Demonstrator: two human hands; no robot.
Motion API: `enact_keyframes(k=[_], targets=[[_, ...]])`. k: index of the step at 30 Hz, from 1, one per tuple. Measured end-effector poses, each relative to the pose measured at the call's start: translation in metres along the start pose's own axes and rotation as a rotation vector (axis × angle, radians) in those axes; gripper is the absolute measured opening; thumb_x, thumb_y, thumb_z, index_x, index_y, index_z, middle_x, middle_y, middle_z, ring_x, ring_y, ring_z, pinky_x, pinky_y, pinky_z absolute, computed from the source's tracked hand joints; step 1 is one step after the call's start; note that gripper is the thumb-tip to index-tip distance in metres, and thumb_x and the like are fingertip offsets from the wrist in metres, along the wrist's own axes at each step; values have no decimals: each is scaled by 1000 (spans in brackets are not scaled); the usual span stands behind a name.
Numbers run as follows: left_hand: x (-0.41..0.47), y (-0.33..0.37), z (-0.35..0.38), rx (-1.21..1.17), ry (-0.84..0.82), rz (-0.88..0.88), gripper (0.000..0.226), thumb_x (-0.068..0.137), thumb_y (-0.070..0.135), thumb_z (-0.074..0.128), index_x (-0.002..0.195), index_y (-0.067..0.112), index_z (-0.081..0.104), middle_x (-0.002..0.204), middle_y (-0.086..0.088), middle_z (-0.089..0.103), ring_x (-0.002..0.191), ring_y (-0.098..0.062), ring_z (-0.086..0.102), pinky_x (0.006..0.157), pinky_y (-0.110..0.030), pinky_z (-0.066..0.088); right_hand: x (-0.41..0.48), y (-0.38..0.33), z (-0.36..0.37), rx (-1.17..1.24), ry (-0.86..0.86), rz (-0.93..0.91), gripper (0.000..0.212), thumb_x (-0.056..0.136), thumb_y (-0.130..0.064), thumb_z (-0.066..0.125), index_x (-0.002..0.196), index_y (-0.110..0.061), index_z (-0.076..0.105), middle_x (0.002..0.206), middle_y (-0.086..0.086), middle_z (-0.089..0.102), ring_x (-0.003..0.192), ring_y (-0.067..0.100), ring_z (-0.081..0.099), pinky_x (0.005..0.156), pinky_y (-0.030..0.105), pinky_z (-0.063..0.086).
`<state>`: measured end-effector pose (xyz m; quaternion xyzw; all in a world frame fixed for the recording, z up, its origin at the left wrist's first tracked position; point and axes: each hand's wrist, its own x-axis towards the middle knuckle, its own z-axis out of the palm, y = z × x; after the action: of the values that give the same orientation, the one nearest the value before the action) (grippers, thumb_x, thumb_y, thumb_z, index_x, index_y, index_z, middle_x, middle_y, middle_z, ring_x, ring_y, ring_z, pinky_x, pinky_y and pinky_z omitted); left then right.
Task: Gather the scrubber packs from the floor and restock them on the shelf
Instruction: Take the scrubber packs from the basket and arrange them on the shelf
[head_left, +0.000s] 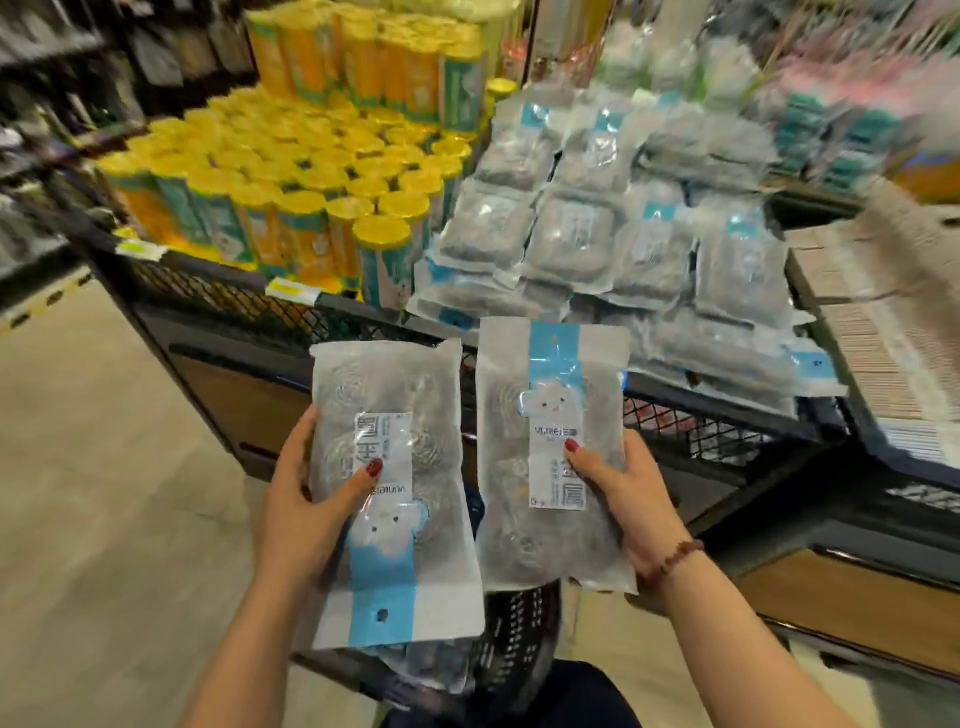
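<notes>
While the left hand (296, 514) gripped one scrubber pack (395, 467) and the right hand (623, 499) a second pack (550, 452) before the shelf (701, 410), its slick heaped stack (649, 260) risked sliding if overloaded.

Beige floor (78, 467), black mesh shelf (208, 296), yellow-lidded canisters (291, 171), dark aisle racks (41, 104)

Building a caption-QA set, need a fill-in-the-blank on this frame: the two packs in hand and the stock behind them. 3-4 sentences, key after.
1. The right hand grips the right pack, blue end pointing ____ from the person.
2. The left hand grips the left pack, blue end pointing ____ the person.
3. The canisters left of the pack pile have ____ lids.
4. The bead bracelet is on the ____ wrist.

Missing words: away; toward; yellow; right.
</notes>
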<state>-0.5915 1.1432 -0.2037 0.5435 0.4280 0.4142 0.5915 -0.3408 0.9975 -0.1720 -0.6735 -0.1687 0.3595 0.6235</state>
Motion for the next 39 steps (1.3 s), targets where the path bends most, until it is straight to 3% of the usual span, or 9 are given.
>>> enact_keyframes(k=[5, 11, 17, 20, 24, 28, 32, 35, 39], targets=[[21, 32, 46, -5, -21, 106, 73, 78, 10, 78, 135, 44, 49, 135, 6, 59, 117, -14, 61, 98, -48, 51, 22, -43, -27, 70, -16, -55, 35, 82, -13, 73, 114, -12, 56, 109, 15, 71, 100, 34, 69, 90, 58, 52], [47, 70, 114, -4, -6, 125, 77, 78, 13, 79, 141, 41, 44, 130, 3, 62, 107, -14, 65, 81, -34, 57, 78, -92, -78, 120, -60, -85, 41, 85, -11, 70, 124, -10, 55, 108, 13, 72, 96, 29, 71, 81, 46, 58], [84, 90, 192, -28, 30, 147, 78, 78, 13, 79, 143, 36, 43, 128, 6, 61, 107, -15, 65, 81, -34, 59, 172, -137, -133, 186, -41, -120, 46, 86, -8, 68, 129, -8, 54, 110, 13, 72, 99, 26, 71, 87, 44, 57], [107, 96, 229, -39, 52, 162, 76, 77, 11, 79, 140, 36, 45, 122, 9, 62, 100, -5, 65, 69, -21, 58, 226, -162, -158, 211, -35, -105, 42, 87, -6, 66, 128, -5, 54, 109, 14, 72, 94, 24, 72, 71, 35, 60], [138, 100, 271, -62, 76, 127, 73, 76, 14, 80, 134, 44, 48, 124, 1, 64, 103, -17, 67, 79, -35, 58, 294, -191, -179, 201, -30, -89, 36, 88, -4, 64, 123, 1, 58, 95, 12, 74, 77, 19, 74, 56, 28, 57], [163, 108, 303, -50, 124, 120, 72, 78, 10, 78, 136, 39, 47, 128, 2, 59, 98, -2, 62, 66, -16, 53, 359, -213, -187, 192, 0, -45, 35, 87, -4, 63, 122, 0, 59, 85, 10, 74, 63, 16, 72, 48, 26, 55], [190, 109, 313, -31, 157, 64, 74, 74, 17, 82, 134, 45, 48, 134, -1, 58, 109, -19, 64, 81, -35, 57, 416, -229, -180, 152, 24, 2, 35, 87, -3, 64, 121, 1, 58, 62, 4, 72, 49, 14, 68, 40, 24, 52], [203, 108, 316, -34, 171, 27, 71, 72, 18, 83, 123, 54, 51, 128, -2, 63, 104, -25, 68, 86, -49, 57, 452, -238, -170, 125, 52, 41, 38, 85, -5, 66, 121, 1, 58, 83, 10, 71, 64, 23, 69, 50, 31, 57], [217, 106, 320, -31, 190, -10, 71, 75, 9, 79, 128, 46, 49, 114, -5, 70, 90, -25, 73, 73, -44, 61, 498, -243, -158, 89, 64, 35, 54, 73, -5, 72, 125, 1, 57, 102, 18, 70, 81, 31, 69, 63, 37, 57]])
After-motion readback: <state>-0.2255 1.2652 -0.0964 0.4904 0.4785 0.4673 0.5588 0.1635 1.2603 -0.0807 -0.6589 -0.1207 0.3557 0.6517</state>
